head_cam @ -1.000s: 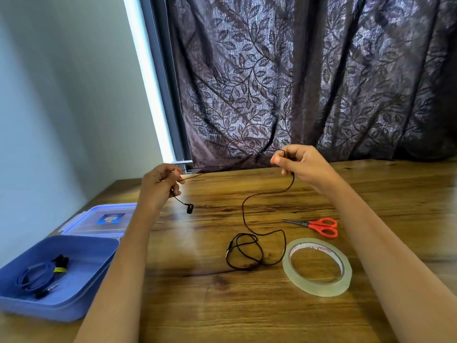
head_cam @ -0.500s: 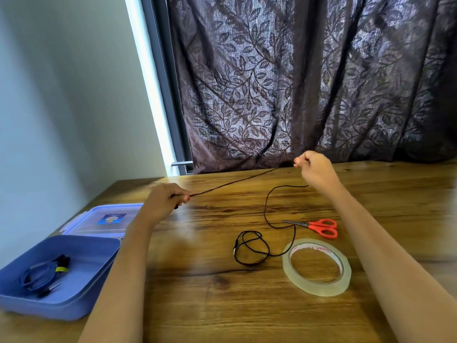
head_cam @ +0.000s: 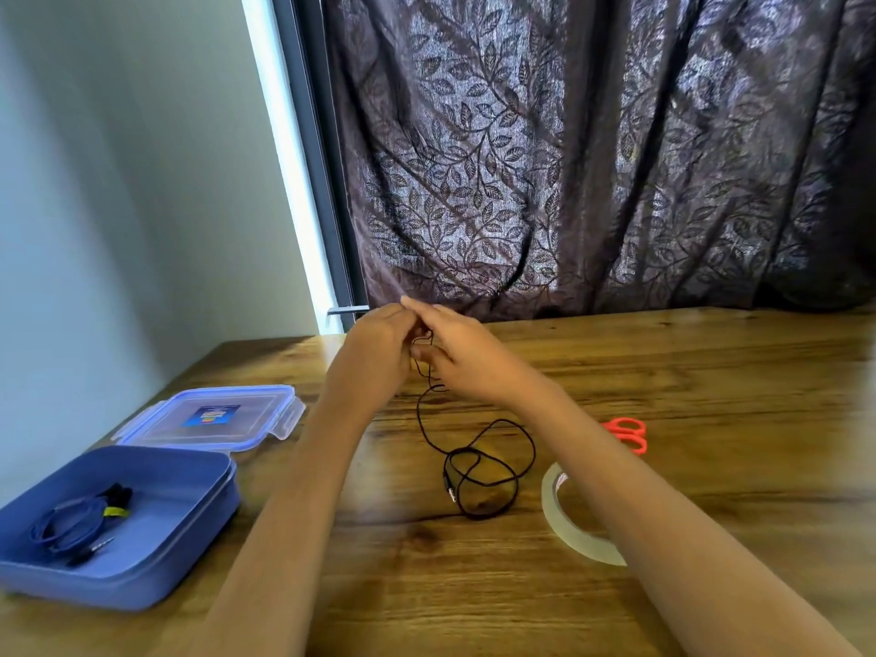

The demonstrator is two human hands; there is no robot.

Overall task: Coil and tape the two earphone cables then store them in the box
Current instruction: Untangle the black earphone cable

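Left hand (head_cam: 379, 346) and right hand (head_cam: 462, 355) met above table (head_cam: 663, 395), both pinching black earphone cable (head_cam: 474, 467) to start a loop; slack, plug on wood. Blue coil (head_cam: 71, 521) already boxed (head_cam: 189, 519).

The earphone cable (head_cam: 474, 467) is black. The box (head_cam: 156, 557) is blue, and the coiled cable (head_cam: 66, 526) inside it is blue with a yellow band. The lid (head_cam: 208, 414) is clear with a blue rim and a blue label. The scissors (head_cam: 628, 433) have red-orange handles. The tape roll (head_cam: 569, 528) is pale and translucent. The table (head_cam: 663, 372) is brown wood grain. The curtain (head_cam: 569, 158) is dark purple with a leaf pattern.
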